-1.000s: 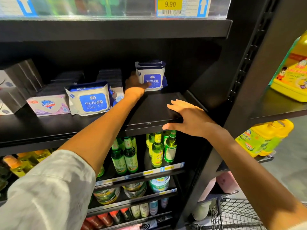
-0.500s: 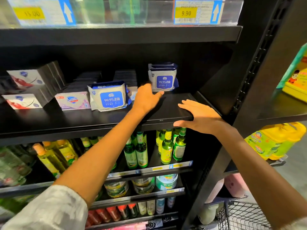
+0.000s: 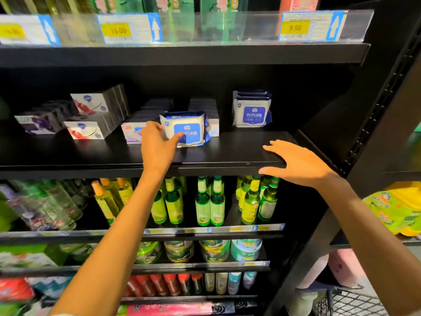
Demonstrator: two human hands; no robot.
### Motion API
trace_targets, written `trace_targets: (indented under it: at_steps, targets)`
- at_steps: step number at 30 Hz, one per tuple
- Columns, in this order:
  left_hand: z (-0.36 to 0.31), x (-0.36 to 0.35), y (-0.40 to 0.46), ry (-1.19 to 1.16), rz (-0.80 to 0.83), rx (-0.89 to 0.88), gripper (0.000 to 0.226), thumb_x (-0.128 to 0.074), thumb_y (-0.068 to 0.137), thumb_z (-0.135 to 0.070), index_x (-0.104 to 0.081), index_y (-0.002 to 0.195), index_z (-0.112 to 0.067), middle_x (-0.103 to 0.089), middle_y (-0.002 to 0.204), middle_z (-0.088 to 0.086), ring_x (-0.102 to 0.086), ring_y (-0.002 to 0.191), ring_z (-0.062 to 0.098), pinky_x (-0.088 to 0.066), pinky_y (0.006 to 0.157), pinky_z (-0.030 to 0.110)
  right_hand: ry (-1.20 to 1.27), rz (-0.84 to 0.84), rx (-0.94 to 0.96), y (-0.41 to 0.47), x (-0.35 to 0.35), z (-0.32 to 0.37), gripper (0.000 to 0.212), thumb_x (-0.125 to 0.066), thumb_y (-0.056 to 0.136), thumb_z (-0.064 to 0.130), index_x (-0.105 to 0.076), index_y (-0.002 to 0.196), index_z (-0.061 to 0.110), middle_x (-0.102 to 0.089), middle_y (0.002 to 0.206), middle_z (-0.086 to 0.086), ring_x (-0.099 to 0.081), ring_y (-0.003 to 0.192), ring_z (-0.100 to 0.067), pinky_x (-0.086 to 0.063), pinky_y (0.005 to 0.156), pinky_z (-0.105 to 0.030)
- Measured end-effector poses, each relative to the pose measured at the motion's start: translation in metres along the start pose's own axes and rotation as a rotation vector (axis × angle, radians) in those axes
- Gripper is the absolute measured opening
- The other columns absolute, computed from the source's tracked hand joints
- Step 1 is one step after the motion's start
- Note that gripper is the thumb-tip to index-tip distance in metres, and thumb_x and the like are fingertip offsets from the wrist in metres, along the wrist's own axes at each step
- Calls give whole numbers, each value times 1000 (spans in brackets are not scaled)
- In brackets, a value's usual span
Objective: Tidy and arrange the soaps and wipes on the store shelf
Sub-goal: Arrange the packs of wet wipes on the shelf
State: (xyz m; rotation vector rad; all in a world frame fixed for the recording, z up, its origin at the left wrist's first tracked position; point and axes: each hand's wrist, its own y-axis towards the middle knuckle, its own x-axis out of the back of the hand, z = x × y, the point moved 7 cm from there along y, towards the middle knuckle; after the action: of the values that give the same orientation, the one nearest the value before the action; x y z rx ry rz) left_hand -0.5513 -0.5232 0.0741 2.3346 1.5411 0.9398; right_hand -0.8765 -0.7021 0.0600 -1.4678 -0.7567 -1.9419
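A white and blue wipes pack [image 3: 196, 131] stands at the middle of the black shelf [image 3: 227, 151], leaning against dark soap boxes behind it. My left hand [image 3: 157, 144] grips the pack's left end, thumb across its front label and fingers at its left edge. A stack of matching wipes packs [image 3: 251, 110] sits further right and deeper in. White soap boxes [image 3: 91, 117] are stacked to the left, and one soap box [image 3: 133, 133] lies just left of my hand. My right hand [image 3: 296, 163] rests flat and open on the shelf's front edge.
The shelf above carries price tags [image 3: 296, 28] behind a clear strip. Green and yellow bottles [image 3: 209, 201] fill the shelf below, with jars and tubes lower down. Yellow packs [image 3: 396, 208] sit on the neighbouring rack at right, and a wire basket [image 3: 350, 302] is at bottom right.
My left hand left the stack of wipes at the right, drew back and moved left to the middle wipes pack. The right hand stayed on the shelf edge.
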Motion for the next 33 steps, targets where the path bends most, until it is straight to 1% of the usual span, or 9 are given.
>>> trace_targets:
  at_steps: [3, 6, 13, 20, 22, 25, 27, 30, 33]
  targets:
    - [-1, -3, 7, 3, 57, 34, 64, -87, 82, -37, -49, 123, -4, -57, 123, 15, -58, 111, 28, -50, 89, 41, -17, -4, -5, -2, 1, 1, 100, -46, 75, 92, -31, 160, 42, -22, 170, 13, -15, 158, -10, -21, 127, -43]
    - [-3, -3, 8, 30, 34, 25, 67, -88, 81, -38, -47, 124, -6, -52, 130, 15, -54, 119, 30, -52, 97, 47, -24, -17, -10, -5, 2, 3, 100, -45, 75, 91, -31, 160, 41, -23, 170, 12, -17, 158, -11, -22, 127, -44]
    - [2, -2, 9, 62, 13, 60, 74, -87, 82, -36, -44, 135, -7, -43, 141, 17, -47, 132, 33, -48, 97, 41, -41, -35, 6, -6, 3, 1, 98, -44, 77, 91, -30, 161, 41, -25, 170, 11, -19, 158, -12, -24, 126, -44]
    - [-1, -11, 10, 0, 75, 55, 66, -88, 81, -37, -57, 134, -13, -48, 134, 14, -54, 122, 28, -50, 103, 40, -54, -51, 13, -5, 2, 1, 99, -42, 76, 93, -32, 160, 40, -28, 169, 10, -22, 157, -14, -27, 125, -45]
    - [-6, -13, 7, -20, 84, 42, 60, -89, 80, -35, -59, 126, -13, -51, 129, 13, -57, 114, 26, -52, 99, 40, -55, -56, 11, -5, 2, 1, 99, -42, 76, 93, -33, 160, 41, -28, 169, 10, -23, 157, -14, -27, 124, -46]
    - [-14, -18, 2, -32, 96, 22, 56, -91, 78, -35, -58, 117, -12, -59, 122, 11, -58, 105, 23, -50, 84, 34, -49, -61, 6, -5, 1, 0, 99, -43, 76, 94, -33, 159, 42, -28, 169, 11, -24, 157, -14, -27, 125, -47]
    - [-18, -25, -3, -57, 128, 30, 61, -90, 79, -33, -53, 121, -10, -61, 118, 7, -58, 102, 21, -46, 79, 31, -50, -61, 2, -4, 1, -1, 98, -43, 76, 94, -32, 159, 42, -28, 169, 11, -24, 157, -14, -27, 125, -48]
    - [-24, -35, -7, -108, 190, 55, 69, -89, 81, -29, -45, 131, -11, -65, 118, 7, -64, 103, 19, -50, 78, 29, -52, -59, 5, -5, 1, -1, 97, -44, 77, 92, -32, 159, 42, -28, 169, 11, -23, 157, -14, -27, 124, -46]
    - [-28, -40, -3, -107, 213, 59, 66, -88, 82, -30, -49, 130, -10, -68, 126, 9, -67, 111, 20, -53, 76, 22, -51, -65, 15, -7, 2, 0, 97, -45, 77, 92, -34, 159, 41, -29, 168, 10, -24, 156, -14, -28, 124, -45]
